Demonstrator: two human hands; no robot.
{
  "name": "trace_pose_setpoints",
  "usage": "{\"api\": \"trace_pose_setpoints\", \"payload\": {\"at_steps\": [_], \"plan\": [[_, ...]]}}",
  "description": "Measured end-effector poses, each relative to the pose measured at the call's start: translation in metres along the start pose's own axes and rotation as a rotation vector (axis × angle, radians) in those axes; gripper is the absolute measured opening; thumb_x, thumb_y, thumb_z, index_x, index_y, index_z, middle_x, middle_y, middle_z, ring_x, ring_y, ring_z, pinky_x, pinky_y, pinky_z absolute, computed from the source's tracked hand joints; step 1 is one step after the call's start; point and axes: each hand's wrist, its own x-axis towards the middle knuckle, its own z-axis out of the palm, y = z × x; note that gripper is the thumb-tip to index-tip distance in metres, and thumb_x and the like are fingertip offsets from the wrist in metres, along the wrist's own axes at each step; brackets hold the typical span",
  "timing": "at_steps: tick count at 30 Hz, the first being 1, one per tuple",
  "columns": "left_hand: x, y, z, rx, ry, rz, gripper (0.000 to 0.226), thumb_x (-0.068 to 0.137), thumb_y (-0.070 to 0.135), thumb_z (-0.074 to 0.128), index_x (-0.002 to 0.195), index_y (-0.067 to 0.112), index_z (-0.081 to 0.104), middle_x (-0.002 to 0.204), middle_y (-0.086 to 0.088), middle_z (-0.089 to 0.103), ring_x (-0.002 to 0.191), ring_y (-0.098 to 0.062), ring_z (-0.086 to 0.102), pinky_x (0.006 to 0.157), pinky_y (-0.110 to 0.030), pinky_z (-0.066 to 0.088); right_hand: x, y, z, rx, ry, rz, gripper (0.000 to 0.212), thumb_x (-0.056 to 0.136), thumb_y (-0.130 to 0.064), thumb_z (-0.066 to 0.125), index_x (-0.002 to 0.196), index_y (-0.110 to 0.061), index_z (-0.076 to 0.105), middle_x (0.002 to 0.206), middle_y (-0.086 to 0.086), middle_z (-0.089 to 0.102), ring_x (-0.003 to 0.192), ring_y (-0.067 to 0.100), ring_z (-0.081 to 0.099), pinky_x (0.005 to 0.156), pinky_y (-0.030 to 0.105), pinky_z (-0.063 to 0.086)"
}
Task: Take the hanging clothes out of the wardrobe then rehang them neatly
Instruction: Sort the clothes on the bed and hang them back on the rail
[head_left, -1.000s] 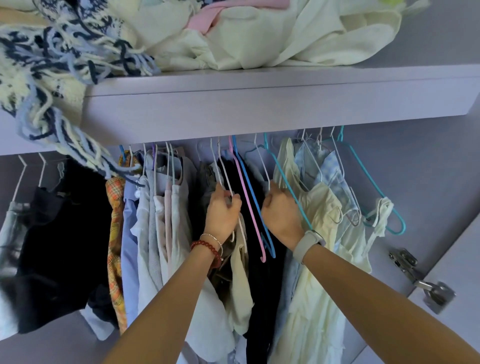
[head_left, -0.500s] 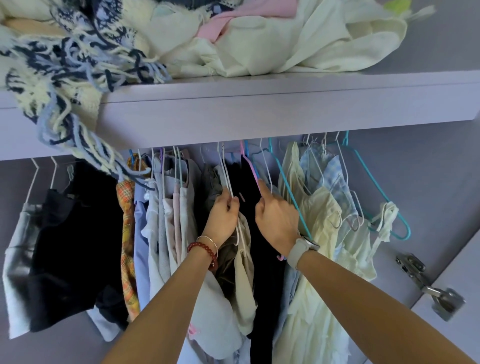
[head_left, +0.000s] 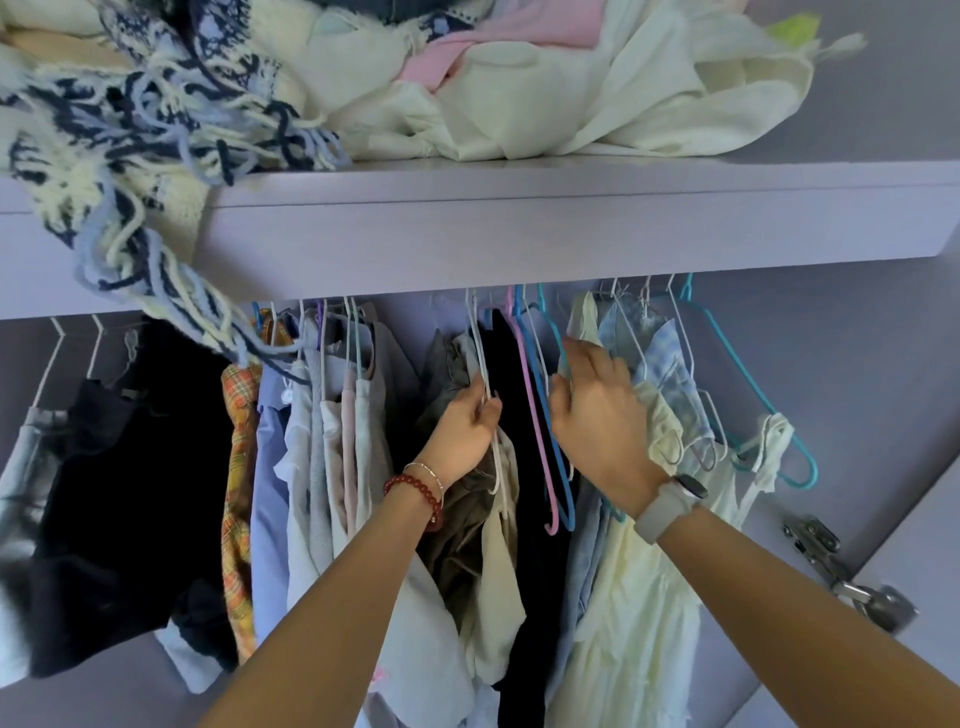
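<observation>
Nearest me, my left hand (head_left: 462, 431) pinches the thin white hangers (head_left: 485, 395) between thumb and fingertips, about midway along the row under the shelf. My right hand (head_left: 597, 415) is just beside it to the right, fingers curled into the teal hanger (head_left: 558, 353) and the cream dress (head_left: 654, 571); whether it truly grips either, I cannot tell. Between my hands hang a pink hanger (head_left: 535, 431) and a blue hanger (head_left: 558, 467), both bare, their long arms slanting down toward me, hooks up under the shelf edge. The hanging clothes (head_left: 332, 441) drop straight down, packed shoulder to shoulder, edge-on to me. A black garment (head_left: 104, 493) fills the left end; another bare teal hanger (head_left: 753, 395) hangs at the right end, near the door hinge (head_left: 831, 566). Above, the shelf (head_left: 571, 228) hides the rail. A fringed scarf (head_left: 145, 197) spills over its left front edge onto the hanger hooks, and a heap of folded clothes (head_left: 519, 78) lies farther back.
</observation>
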Motion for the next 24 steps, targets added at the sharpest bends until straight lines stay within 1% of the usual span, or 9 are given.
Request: {"api": "trace_pose_setpoints", "payload": {"at_steps": [2, 5, 7, 10, 14, 16, 19, 22, 24], "plan": [[0.000, 0.000, 0.003, 0.022, 0.008, -0.019, 0.025, 0.098, 0.013, 0.037, 0.122, 0.010, 0.045, 0.084, -0.009, 0.046, 0.075, -0.022, 0.049, 0.073, -0.030, 0.047, 0.010, 0.011, 0.007, 0.049, -0.256, 0.162, 0.048, 0.095, -0.016, 0.040, 0.138, 0.000, 0.028, 0.128, 0.022, 0.049, 0.114, 0.039, 0.049, 0.088, 0.043, 0.042], [0.000, -0.006, 0.004, 0.099, 0.057, -0.030, 0.040, 0.098, 0.021, 0.039, 0.132, 0.001, 0.036, 0.088, -0.010, 0.050, 0.077, -0.020, 0.054, 0.077, -0.028, 0.043, 0.008, 0.013, 0.018, 0.207, -0.466, 0.212, 0.051, 0.091, -0.004, 0.040, 0.139, -0.002, 0.022, 0.101, 0.019, 0.061, 0.098, 0.038, 0.058, 0.076, 0.037, 0.044], [-0.003, -0.007, 0.005, 0.095, 0.054, -0.044, 0.048, 0.099, 0.023, 0.037, 0.142, 0.005, 0.025, 0.103, -0.006, 0.052, 0.087, -0.011, 0.055, 0.084, -0.020, 0.038, 0.006, 0.011, 0.024, 0.241, -0.435, 0.159, 0.046, 0.089, 0.002, 0.038, 0.135, -0.001, 0.029, 0.092, 0.016, 0.059, 0.091, 0.038, 0.058, 0.068, 0.032, 0.040], [-0.003, -0.007, 0.010, 0.081, 0.063, -0.027, 0.049, 0.100, 0.021, 0.033, 0.147, 0.015, 0.018, 0.124, 0.007, 0.043, 0.110, -0.002, 0.041, 0.087, -0.006, 0.025, 0.008, 0.012, 0.035, 0.303, -0.385, 0.062, 0.034, 0.092, -0.005, 0.035, 0.126, -0.001, 0.038, 0.100, 0.020, 0.057, 0.089, 0.040, 0.058, 0.072, 0.037, 0.047], [0.000, -0.014, 0.020, 0.067, 0.081, -0.062, 0.058, 0.096, 0.044, 0.032, 0.148, 0.024, 0.014, 0.147, 0.001, 0.034, 0.133, -0.014, 0.032, 0.112, -0.030, 0.023, 0.013, 0.029, 0.036, 0.234, -0.389, 0.050, 0.032, 0.098, -0.018, 0.029, 0.125, -0.006, 0.041, 0.097, 0.023, 0.062, 0.088, 0.041, 0.060, 0.074, 0.047, 0.050], [-0.002, -0.012, 0.019, 0.231, 0.082, -0.119, 0.064, 0.094, 0.053, 0.026, 0.149, 0.024, 0.009, 0.154, 0.000, 0.018, 0.142, -0.021, 0.010, 0.115, -0.048, 0.009, 0.012, 0.035, 0.035, 0.155, -0.386, 0.067, 0.042, 0.098, -0.023, 0.024, 0.134, -0.004, 0.037, 0.119, 0.023, 0.056, 0.110, 0.038, 0.053, 0.090, 0.046, 0.045], [-0.012, -0.003, 0.011, 0.315, 0.077, -0.166, 0.060, 0.099, 0.040, 0.025, 0.148, 0.013, 0.002, 0.156, -0.004, 0.001, 0.143, -0.022, -0.008, 0.116, -0.042, -0.003, 0.002, 0.024, 0.032, 0.016, -0.252, 0.013, 0.059, 0.092, -0.033, 0.019, 0.139, 0.000, 0.033, 0.140, 0.020, 0.042, 0.130, 0.034, 0.038, 0.108, 0.048, 0.031], [-0.035, 0.013, -0.014, 0.238, 0.220, -0.017, 0.053, 0.097, 0.024, 0.042, 0.144, 0.007, 0.023, 0.152, -0.009, 0.020, 0.141, -0.021, 0.016, 0.114, -0.026, 0.014, -0.009, -0.007, 0.022, 0.142, -0.041, -0.161, 0.052, 0.086, -0.024, 0.029, 0.126, 0.002, 0.050, 0.125, 0.021, 0.055, 0.117, 0.035, 0.051, 0.100, 0.046, 0.042], [-0.055, 0.018, -0.043, 0.269, 0.413, 0.095, 0.038, 0.093, 0.018, 0.048, 0.129, 0.006, 0.050, 0.134, -0.012, 0.045, 0.126, -0.024, 0.042, 0.104, -0.029, 0.036, -0.015, -0.034, 0.017, 0.341, 0.000, -0.233, 0.044, 0.085, -0.018, 0.032, 0.118, 0.000, 0.056, 0.116, 0.017, 0.059, 0.108, 0.031, 0.056, 0.095, 0.035, 0.042]]}}
